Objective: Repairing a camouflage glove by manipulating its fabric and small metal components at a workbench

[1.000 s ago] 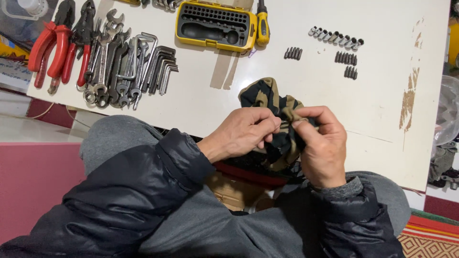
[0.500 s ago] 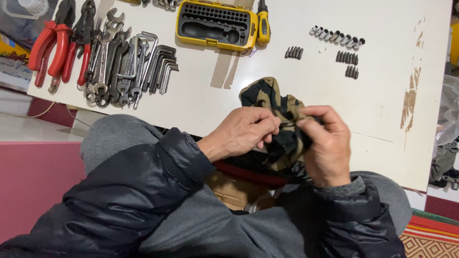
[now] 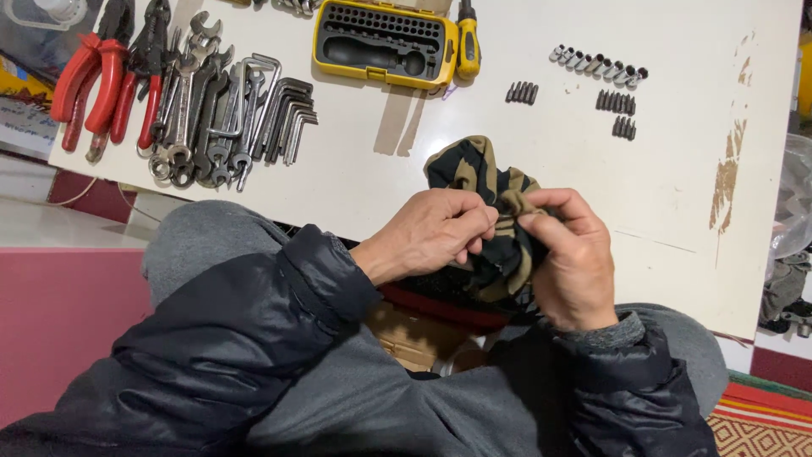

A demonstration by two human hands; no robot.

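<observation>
The lower part of the black-and-tan cloth pouch (image 3: 499,245) is hidden behind both hands, so what the fingers (image 3: 486,224) pinch at its top cannot be told. The red pliers (image 3: 89,76) are cut off by the top edge. The small bits (image 3: 613,101) are too tiny to tell apart.

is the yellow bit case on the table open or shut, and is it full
Open: the yellow bit case lies with its dark tray of sockets facing up. The small holes look empty, and loose bits lie on the white table.
</observation>
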